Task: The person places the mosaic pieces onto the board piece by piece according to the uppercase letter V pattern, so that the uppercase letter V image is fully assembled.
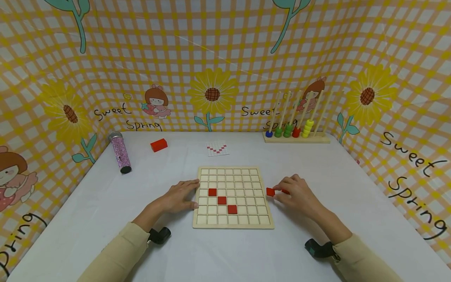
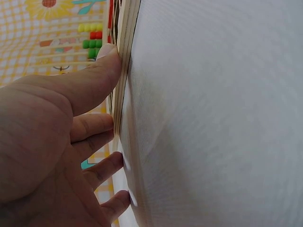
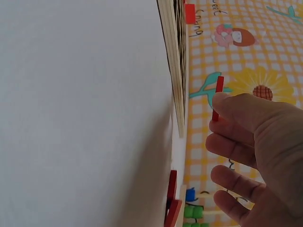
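Observation:
A wooden grid board (image 1: 243,226) lies flat on the white table, with red square tiles (image 1: 222,200) in three of its cells along a diagonal. My left hand (image 1: 179,197) rests against the board's left edge; its thumb and fingertips touch the rim in the left wrist view. Just off the right edge, my right hand (image 1: 297,196) pinches a red square tile (image 3: 218,98) between thumb and index finger, raised above the table. More loose red tiles (image 3: 172,208) lie on the table beyond that hand, mostly hidden by it in the head view.
Behind the board lies a small card (image 1: 217,149) printed with a grid and a red V pattern. A red block (image 1: 159,145) and a pink glittery microphone (image 1: 120,153) are at the back left. A bead counting rack (image 1: 296,140) stands at the back right before the cloth wall.

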{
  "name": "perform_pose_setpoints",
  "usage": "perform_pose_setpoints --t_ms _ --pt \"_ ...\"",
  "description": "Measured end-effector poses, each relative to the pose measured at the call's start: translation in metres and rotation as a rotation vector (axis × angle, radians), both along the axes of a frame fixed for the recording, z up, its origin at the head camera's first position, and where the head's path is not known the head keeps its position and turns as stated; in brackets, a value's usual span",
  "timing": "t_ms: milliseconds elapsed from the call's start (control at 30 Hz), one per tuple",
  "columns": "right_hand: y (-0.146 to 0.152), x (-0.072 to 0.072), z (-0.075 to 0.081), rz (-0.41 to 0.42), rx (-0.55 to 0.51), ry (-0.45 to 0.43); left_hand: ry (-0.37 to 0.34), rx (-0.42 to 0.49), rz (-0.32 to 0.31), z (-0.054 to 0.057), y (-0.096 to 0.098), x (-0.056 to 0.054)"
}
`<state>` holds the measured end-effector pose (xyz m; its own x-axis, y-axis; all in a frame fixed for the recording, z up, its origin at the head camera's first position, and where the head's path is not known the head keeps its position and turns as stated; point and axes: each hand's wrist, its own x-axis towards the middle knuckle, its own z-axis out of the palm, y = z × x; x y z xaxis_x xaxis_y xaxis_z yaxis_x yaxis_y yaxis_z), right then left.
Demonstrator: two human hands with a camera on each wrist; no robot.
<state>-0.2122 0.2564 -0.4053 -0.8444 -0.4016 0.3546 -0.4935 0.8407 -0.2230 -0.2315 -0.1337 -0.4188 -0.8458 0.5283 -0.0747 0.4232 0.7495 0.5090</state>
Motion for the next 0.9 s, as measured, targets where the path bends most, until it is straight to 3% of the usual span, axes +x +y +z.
perform_pose_setpoints --t_ms 267,900 --pt "-0.020 -0.001 0.000 0.021 0.052 0.006 -0.004 -0.002 0.001 -0.001 0.000 -0.001" --pt "-0.072 -0.008 0.001 0.071 0.047 -0.007 -0.001 -0.006 -0.001 -0.001 -0.001 -0.002"
